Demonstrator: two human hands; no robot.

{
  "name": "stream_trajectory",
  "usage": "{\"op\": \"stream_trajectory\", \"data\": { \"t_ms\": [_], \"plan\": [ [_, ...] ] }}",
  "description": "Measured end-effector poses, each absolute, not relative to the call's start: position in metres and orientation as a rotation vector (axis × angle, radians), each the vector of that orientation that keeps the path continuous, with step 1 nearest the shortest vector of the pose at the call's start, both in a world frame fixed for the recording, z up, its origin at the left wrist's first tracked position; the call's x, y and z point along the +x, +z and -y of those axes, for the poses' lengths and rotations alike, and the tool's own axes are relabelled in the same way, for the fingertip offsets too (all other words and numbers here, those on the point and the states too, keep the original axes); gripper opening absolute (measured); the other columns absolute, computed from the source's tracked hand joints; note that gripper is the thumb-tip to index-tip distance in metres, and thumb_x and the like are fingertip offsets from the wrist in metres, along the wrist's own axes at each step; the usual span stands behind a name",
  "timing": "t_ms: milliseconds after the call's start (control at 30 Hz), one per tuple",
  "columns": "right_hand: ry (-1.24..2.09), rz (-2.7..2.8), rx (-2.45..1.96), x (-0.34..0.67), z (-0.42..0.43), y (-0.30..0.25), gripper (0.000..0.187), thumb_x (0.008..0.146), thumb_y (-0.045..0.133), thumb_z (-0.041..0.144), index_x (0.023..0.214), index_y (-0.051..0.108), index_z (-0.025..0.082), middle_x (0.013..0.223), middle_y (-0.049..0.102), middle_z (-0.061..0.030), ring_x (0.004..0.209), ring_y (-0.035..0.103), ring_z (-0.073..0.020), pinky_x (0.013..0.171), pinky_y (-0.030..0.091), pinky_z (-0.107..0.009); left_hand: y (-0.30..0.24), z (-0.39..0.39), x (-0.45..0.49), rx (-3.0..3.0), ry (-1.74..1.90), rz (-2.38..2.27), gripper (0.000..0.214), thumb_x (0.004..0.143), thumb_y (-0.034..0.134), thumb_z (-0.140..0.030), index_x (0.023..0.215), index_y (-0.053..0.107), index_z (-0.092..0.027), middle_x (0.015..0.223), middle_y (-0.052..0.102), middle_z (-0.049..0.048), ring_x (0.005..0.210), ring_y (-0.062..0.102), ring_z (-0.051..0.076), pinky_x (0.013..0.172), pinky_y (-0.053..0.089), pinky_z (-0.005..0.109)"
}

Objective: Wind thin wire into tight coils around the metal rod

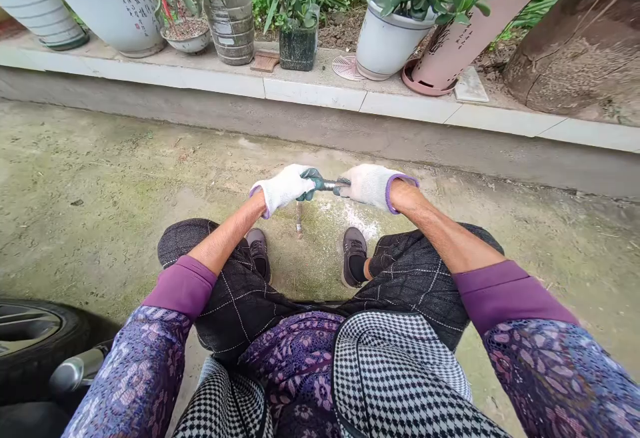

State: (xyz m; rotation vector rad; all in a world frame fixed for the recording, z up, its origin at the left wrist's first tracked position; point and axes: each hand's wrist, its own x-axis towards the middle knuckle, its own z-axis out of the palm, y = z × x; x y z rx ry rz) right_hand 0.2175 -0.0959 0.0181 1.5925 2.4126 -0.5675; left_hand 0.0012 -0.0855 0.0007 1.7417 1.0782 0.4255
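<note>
Both of my hands wear white knit gloves with purple cuffs and dark green palms. Between them, held level above the ground, is a short silvery metal rod (329, 185) that looks ridged or threaded. My left hand (295, 185) is closed around its left end, and my right hand (365, 185) grips the right end. The fingers cover both ends, so the rod's full shape is hidden. Just below my left hand, a thin rusty-looking stick-like piece (299, 219) shows against the ground. White powder (361, 219) is scattered on the concrete below my right hand.
A low tiled ledge (310, 95) runs across the back. On it stand a large white pot (107, 8), a smaller white pot (393, 38), a pink pot (450, 45) and other plants. My shoes (354, 251) flank the powder. A vehicle wheel (35, 338) is at lower left.
</note>
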Motion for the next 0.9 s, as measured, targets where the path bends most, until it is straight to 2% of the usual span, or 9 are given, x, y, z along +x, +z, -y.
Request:
{"op": "stream_trajectory", "data": {
  "t_ms": [100, 200, 333, 433, 533, 667, 767, 900],
  "plan": [
    [-0.508, -2.446, 1.756, 0.218, 0.093, 0.025, 0.031, 0.092, 0.053, 0.038, 0.097, 0.074, 0.016, 0.084, 0.071, -0.0107, 0.067, 0.057, -0.0185, 0.06, 0.036, -0.033, 0.005, 0.086, 0.002, 1.567, 0.518, -1.043, 0.017, 0.08, 0.055, -0.008, 0.085, 0.071, -0.011, 0.061, 0.065, -0.0002, 0.049, 0.053, 0.008, 0.051, 0.042, 0.021],
    [-0.594, -2.581, 1.861, 0.218, 0.092, 0.031, 0.025, 0.092, 0.055, 0.035, 0.094, 0.074, 0.018, 0.08, 0.068, -0.0069, 0.066, 0.055, -0.0165, 0.061, 0.037, -0.032, 0.008, 0.083, 0.002, 1.412, 0.615, -0.984, 0.021, 0.08, 0.055, -0.005, 0.093, 0.071, -0.009, 0.065, 0.068, 0.0018, 0.051, 0.057, 0.009, 0.054, 0.047, 0.022],
    [-0.939, -2.544, 2.083, 0.212, 0.094, 0.04, 0.022, 0.092, 0.059, 0.037, 0.09, 0.069, 0.017, 0.066, 0.059, -0.0021, 0.055, 0.049, -0.0126, 0.052, 0.038, -0.029, 0.011, 0.078, 0.0, 1.322, 0.698, -0.932, 0.016, 0.085, 0.057, -0.007, 0.092, 0.071, -0.007, 0.069, 0.07, 0.0048, 0.055, 0.061, 0.009, 0.057, 0.049, 0.023],
    [-1.331, -2.385, 2.205, 0.203, 0.098, 0.048, 0.024, 0.092, 0.062, 0.04, 0.09, 0.066, 0.017, 0.061, 0.053, 0.001, 0.045, 0.044, -0.0092, 0.041, 0.037, -0.026, 0.015, 0.078, -0.003, 1.356, 0.691, -0.916, 0.019, 0.086, 0.056, -0.007, 0.095, 0.072, -0.007, 0.065, 0.068, 0.0028, 0.053, 0.059, 0.009, 0.056, 0.048, 0.023],
    [-1.65, -2.314, 2.174, 0.196, 0.1, 0.05, 0.026, 0.092, 0.065, 0.042, 0.09, 0.065, 0.016, 0.058, 0.05, 0.0036, 0.041, 0.04, -0.0068, 0.035, 0.036, -0.023, 0.02, 0.08, -0.005, 1.425, 0.654, -0.92, 0.021, 0.085, 0.054, -0.005, 0.093, 0.073, -0.008, 0.058, 0.063, -0.0004, 0.049, 0.055, 0.008, 0.052, 0.045, 0.022],
    [-1.769, -2.319, 2.134, 0.192, 0.099, 0.047, 0.034, 0.089, 0.069, 0.049, 0.084, 0.064, 0.016, 0.055, 0.048, 0.0052, 0.038, 0.039, -0.0062, 0.031, 0.035, -0.021, 0.02, 0.08, -0.006, 1.454, 0.629, -0.925, 0.018, 0.081, 0.053, -0.002, 0.085, 0.07, -0.01, 0.057, 0.062, -0.0011, 0.048, 0.054, 0.008, 0.051, 0.044, 0.021],
    [-1.938, -2.31, 2.116, 0.195, 0.1, 0.047, 0.04, 0.086, 0.071, 0.055, 0.088, 0.065, 0.016, 0.054, 0.047, 0.006, 0.038, 0.039, -0.0068, 0.029, 0.036, -0.021, 0.014, 0.076, -0.007, 1.416, 0.708, -0.92, 0.016, 0.081, 0.054, -0.003, 0.084, 0.067, -0.011, 0.063, 0.065, 0.0003, 0.054, 0.058, 0.009, 0.055, 0.047, 0.022],
    [-2.199, -2.286, 1.746, 0.208, 0.104, 0.05, 0.041, 0.085, 0.073, 0.054, 0.097, 0.069, 0.015, 0.053, 0.048, 0.0068, 0.038, 0.037, -0.006, 0.03, 0.033, -0.02, 0.005, 0.068, -0.012, 1.469, 0.737, -0.946, 0.013, 0.084, 0.055, -0.007, 0.078, 0.065, -0.013, 0.066, 0.065, 0.0019, 0.058, 0.058, 0.009, 0.058, 0.047, 0.022]
  ]
}}
